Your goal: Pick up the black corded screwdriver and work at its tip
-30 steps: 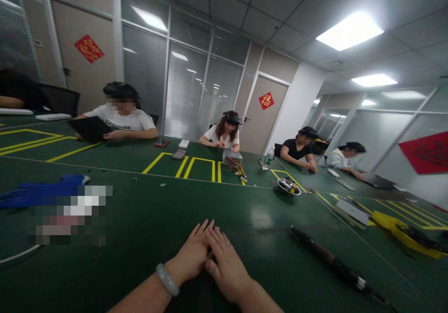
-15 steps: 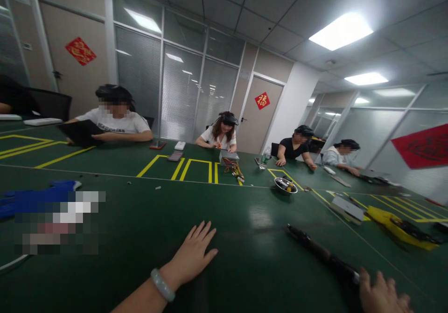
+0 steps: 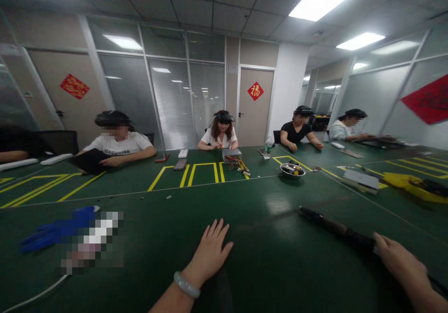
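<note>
My left hand [image 3: 211, 251] lies flat on the green table [image 3: 259, 285], palm down with fingers spread, and holds nothing; a pale bangle [image 3: 186, 285] circles its wrist. At the right, my right hand [image 3: 397, 258] is at the rear end of a long dark power screwdriver [image 3: 338, 229], its fingers closed around that end. The tool points up and left, away from me. A blue glove [image 3: 63, 226] lies at the left beside a pixelated object with a white cable [image 3: 42, 292].
Several people sit across the table. Farther off are a metal bowl [image 3: 292, 170] with small parts, a water bottle [image 3: 268, 147], a metal box [image 3: 231, 154] with coloured wires, a grey box [image 3: 360, 180] and a yellow item [image 3: 402, 182] at the right.
The view has tilted and shifted. My right hand, whose fingers were spread beside the screwdriver's rear end, has closed on it. My left hand stays flat on the table.
</note>
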`<state>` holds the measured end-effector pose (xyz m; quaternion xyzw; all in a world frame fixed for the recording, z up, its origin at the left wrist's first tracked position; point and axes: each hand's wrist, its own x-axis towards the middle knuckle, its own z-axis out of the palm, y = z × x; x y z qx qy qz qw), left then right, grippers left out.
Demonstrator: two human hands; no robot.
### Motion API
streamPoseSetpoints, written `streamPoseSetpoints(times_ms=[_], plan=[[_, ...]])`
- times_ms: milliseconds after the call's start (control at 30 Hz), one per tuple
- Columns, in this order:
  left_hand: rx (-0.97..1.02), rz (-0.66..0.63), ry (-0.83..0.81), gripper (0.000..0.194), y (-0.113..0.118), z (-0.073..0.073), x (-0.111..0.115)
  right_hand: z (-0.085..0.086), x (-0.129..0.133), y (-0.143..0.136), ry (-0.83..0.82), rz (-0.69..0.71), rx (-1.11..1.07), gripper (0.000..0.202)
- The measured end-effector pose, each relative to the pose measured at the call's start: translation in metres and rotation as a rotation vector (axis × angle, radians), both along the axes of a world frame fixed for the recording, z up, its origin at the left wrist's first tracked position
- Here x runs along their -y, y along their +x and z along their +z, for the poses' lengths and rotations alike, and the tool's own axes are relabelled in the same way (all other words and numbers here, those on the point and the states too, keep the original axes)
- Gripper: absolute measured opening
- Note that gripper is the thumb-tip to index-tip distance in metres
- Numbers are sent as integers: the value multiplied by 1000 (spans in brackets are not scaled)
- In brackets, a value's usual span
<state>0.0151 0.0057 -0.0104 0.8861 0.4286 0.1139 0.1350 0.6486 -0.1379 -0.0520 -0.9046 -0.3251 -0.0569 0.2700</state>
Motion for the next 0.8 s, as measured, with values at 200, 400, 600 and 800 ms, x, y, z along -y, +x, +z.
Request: streamPoseSetpoints(times_ms=[200, 400, 600, 800], plan=[[-57, 14, 49, 62, 5, -1, 1, 28, -21, -49, -162, -144, -324, 51], [75, 118, 24, 62, 8, 4, -1, 55, -51, -146, -258, 36, -246, 61], [208, 27, 204, 57, 15, 31, 15, 75, -97, -291, -218, 346, -120, 66], [123, -127, 319, 70, 19, 30, 21, 63, -128, -434, -134, 627, -50, 55]])
